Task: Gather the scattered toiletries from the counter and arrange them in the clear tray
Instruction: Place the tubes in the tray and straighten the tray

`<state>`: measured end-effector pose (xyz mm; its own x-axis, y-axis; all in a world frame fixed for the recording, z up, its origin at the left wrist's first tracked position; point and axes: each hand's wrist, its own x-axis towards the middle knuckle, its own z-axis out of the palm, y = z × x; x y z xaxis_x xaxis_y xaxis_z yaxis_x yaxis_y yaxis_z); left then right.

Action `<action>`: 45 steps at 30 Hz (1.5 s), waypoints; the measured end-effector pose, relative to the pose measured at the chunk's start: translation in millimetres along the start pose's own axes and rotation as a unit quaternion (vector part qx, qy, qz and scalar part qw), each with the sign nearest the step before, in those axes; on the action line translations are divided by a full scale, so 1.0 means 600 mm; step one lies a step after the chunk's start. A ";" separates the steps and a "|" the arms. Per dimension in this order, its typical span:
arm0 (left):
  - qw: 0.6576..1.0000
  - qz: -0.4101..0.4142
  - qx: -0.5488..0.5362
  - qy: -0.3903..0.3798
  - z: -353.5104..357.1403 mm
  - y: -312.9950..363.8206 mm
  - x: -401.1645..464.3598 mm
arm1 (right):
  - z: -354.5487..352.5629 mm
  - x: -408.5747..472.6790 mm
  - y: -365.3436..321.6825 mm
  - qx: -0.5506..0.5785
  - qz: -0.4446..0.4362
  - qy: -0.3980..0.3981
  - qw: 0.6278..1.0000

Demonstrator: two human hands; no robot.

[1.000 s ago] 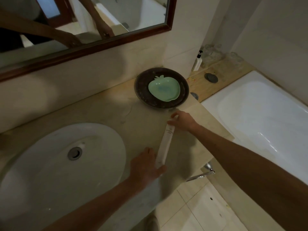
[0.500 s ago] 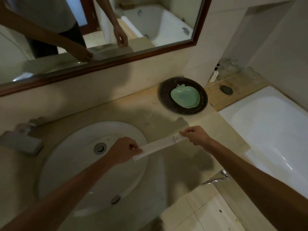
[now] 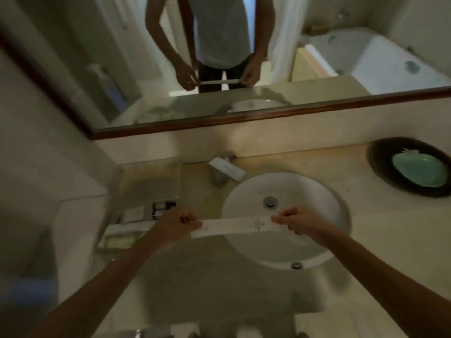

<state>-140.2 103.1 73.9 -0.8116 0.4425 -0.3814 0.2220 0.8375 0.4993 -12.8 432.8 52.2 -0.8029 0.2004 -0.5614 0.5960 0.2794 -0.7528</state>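
Note:
A long, flat white toiletry packet point(image 3: 238, 226) hangs level above the front of the white sink point(image 3: 324, 191). My left hand point(image 3: 177, 226) grips its left end and my right hand point(image 3: 299, 222) pinches its right end. The clear tray point(image 3: 148, 181) stands on the counter left of the sink, just beyond my left hand. Small white and dark packets point(image 3: 146, 212) lie in its near part. Another pale packet point(image 3: 120, 239) lies at the tray's front edge; the blur hides whether it is inside.
A chrome tap point(image 3: 225, 168) stands behind the sink. At the right sits a dark round plate point(image 3: 380, 164) holding a green apple-shaped dish point(image 3: 418, 170). A wood-framed mirror point(image 3: 244, 118) runs along the wall. A wall closes the left side.
Both hands have lifted the packet off the counter near the dark plate and carried it left across the sink. It has turned level. The view has swung left, bringing the tray into sight.

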 end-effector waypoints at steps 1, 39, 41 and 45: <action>1.000 -0.013 0.000 0.011 -0.020 -0.039 -0.019 | 0.040 0.007 -0.022 -0.003 -0.006 -0.023 1.000; 0.943 -0.262 -0.063 0.193 -0.046 -0.468 -0.041 | 0.514 0.137 -0.172 -0.273 -0.092 0.038 0.957; 0.936 -0.249 -0.073 0.239 -0.044 -0.463 -0.046 | 0.511 0.128 -0.171 -0.251 -0.079 0.068 0.962; 0.915 -0.278 -0.076 0.282 -0.049 -0.448 -0.057 | 0.505 0.105 -0.163 -0.225 -0.041 0.088 0.970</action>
<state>-188.3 -146.4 -24.2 -0.9359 -0.3093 -0.1685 -0.3522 0.8100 0.4690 -119.6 133.5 -13.6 -0.8594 0.3059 -0.4097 0.4994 0.6741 -0.5442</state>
